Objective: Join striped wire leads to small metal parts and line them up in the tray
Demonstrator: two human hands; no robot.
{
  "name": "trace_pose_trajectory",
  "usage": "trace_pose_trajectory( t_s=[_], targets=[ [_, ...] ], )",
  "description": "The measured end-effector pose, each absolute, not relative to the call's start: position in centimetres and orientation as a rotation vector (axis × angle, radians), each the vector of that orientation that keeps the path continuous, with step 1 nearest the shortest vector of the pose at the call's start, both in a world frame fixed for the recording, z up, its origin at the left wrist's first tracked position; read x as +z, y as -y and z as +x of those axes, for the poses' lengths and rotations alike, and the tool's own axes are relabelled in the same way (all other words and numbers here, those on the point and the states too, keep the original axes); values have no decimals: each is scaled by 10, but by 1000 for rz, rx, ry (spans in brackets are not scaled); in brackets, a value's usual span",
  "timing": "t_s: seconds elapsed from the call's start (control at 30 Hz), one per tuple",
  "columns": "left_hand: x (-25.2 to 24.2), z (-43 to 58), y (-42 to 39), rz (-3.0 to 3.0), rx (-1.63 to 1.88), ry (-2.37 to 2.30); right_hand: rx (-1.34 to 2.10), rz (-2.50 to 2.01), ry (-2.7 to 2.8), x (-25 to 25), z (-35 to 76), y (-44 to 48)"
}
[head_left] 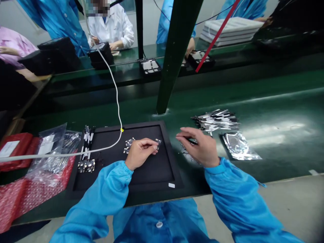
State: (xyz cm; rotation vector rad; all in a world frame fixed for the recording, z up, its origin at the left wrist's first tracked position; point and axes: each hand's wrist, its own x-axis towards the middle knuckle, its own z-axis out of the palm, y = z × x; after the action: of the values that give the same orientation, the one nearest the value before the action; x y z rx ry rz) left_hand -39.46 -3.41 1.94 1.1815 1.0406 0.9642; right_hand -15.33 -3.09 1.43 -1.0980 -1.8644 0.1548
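My left hand (142, 152) is over the black foam tray (152, 172), its thumb and fingers pinched on a small circuit board (158, 141). A few similar small boards (129, 143) lie in the tray just beyond that hand. To the right of the tray, my right hand (198, 146) is held above the green bench, with a gap between thumb and fingers and nothing visible in it. Beneath it, small parts (188, 155) are partly hidden. Past the right hand lies a pile of black-and-white flex strips (217, 119).
At the tray's left are boards with white strips (86, 165). A white cable (117, 101) hangs across the tray. Red bubble wrap (32, 194) and clear bags (50, 155) lie left; a silver bag (238, 145) right. A green post (172, 60) stands behind. Co-workers sit opposite.
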Motion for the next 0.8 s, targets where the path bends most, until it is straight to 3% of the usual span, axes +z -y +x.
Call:
trace_pose_trajectory(
  t_s=[0.13, 0.8],
  targets=[
    [19, -392, 38, 1231, 917, -973, -82, -835, 2046, 4, -176, 41],
    [18, -386, 37, 1167, 956, -1009, 88, -791, 2044, -1, -189, 39]
  ],
)
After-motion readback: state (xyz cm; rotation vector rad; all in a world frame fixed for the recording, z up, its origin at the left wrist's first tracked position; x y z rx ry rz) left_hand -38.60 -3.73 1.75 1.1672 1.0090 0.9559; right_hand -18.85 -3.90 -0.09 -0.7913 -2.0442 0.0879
